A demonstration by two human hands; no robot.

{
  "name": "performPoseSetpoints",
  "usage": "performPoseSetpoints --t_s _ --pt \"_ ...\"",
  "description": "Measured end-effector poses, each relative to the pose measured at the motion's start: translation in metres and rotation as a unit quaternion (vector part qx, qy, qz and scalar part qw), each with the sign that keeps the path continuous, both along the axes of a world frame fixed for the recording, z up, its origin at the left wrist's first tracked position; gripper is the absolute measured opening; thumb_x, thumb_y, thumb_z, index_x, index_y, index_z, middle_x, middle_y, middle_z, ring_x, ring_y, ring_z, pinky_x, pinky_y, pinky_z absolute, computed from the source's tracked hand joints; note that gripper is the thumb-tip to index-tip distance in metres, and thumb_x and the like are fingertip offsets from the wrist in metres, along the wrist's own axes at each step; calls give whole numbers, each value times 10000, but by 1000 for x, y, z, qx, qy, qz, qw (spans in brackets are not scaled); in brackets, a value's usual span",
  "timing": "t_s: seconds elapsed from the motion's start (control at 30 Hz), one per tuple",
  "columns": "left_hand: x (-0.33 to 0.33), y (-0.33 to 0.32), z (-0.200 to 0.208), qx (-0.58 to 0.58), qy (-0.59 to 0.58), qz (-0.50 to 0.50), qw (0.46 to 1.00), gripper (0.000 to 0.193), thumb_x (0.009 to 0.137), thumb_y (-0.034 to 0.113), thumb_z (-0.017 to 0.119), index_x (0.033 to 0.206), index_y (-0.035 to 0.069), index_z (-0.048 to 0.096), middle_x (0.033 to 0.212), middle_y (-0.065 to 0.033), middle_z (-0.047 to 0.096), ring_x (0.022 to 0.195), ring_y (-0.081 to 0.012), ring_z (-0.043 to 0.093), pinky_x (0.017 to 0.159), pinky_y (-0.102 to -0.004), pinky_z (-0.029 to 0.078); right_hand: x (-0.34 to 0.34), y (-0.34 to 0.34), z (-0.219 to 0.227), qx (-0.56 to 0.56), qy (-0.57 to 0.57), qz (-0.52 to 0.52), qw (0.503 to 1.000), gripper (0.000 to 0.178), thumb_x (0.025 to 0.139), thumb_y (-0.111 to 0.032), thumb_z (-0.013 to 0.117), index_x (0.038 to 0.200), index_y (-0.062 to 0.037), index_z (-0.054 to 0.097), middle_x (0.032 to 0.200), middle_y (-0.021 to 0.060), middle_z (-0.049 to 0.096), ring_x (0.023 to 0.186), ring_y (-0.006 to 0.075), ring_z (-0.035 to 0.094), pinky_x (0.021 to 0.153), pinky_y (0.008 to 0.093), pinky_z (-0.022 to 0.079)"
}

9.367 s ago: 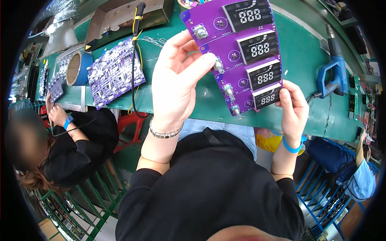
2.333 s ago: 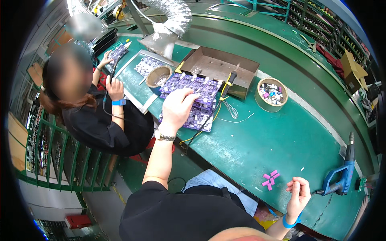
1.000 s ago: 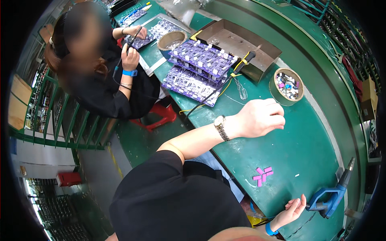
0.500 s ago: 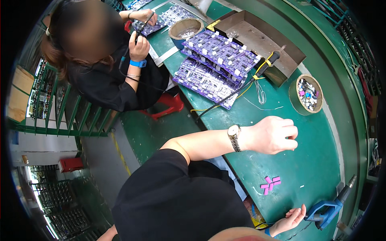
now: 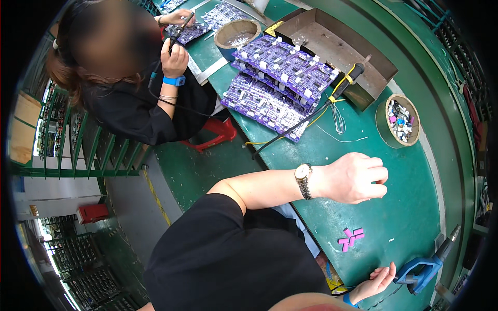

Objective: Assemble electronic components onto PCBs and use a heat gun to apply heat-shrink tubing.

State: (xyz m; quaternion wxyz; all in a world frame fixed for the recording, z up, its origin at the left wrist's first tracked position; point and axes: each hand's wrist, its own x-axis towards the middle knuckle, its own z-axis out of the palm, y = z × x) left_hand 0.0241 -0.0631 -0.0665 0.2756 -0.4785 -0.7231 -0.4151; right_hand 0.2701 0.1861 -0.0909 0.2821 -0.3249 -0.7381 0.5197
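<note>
My left hand (image 5: 358, 179), with a metal-band watch (image 5: 302, 173) on its wrist, is over the green bench with its fingers curled into a fist. What it holds, if anything, is hidden. Below it, several small magenta blocks (image 5: 351, 241) lie in a loose cluster on the bench. Nearer the lower edge, my right hand (image 5: 377, 281) rests palm up with loosely bent, parted fingers and nothing visible in them. A blue wristband (image 5: 349, 300) shows behind it. Its fingertips are close beside a blue hot air gun (image 5: 419, 274); whether they touch I cannot tell.
Purple circuit boards (image 5: 285, 67) are stacked at the back, near a brown metal tray (image 5: 381, 78). A soldering iron (image 5: 348, 83) leans there, its cable crossing the bench edge. A round tub (image 5: 382, 124) holds small parts. At left, another person (image 5: 124, 109) works on a board.
The view has shifted slightly. My hands keep nearly the same poses, and the magenta blocks stay in place. The other person's hands have moved a little at their board.
</note>
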Motion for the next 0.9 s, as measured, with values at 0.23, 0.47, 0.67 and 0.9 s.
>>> performPoseSetpoints --t_s 0.23,0.47,0.67,0.9 --pt "0 1 0 0 2 1 1000 138 672 106 660 760 127 557 758 6 501 650 -144 519 490 -270 434 2 2 -2 1 4 1 1000 232 966 -105 459 1154 3 540 668 -29 412 576 31 330 509 178 248" --pt "0 2 0 0 3 -1 1000 138 682 108 669 756 126 554 762 3 507 649 -146 519 497 -270 439 4 3 -4 2 3 7 1000 233 965 -114 470 1155 -3 547 665 -31 412 576 24 330 511 171 250" --pt "-1 2 0 -4 0 -4 1000 150 685 113 689 747 123 553 766 2 516 644 -148 522 501 -273 445 3 2 -3 -1 9 10 1000 234 963 -112 470 1153 0 547 663 -30 415 576 25 333 513 173 252" --pt "-1 3 -2 -1 -2 -4 1000 162 685 123 706 729 119 550 768 1 530 645 -150 527 502 -273 450 2 -2 -1 2 9 2 1000 230 958 -102 463 1144 8 541 654 -29 407 575 32 333 515 181 249"
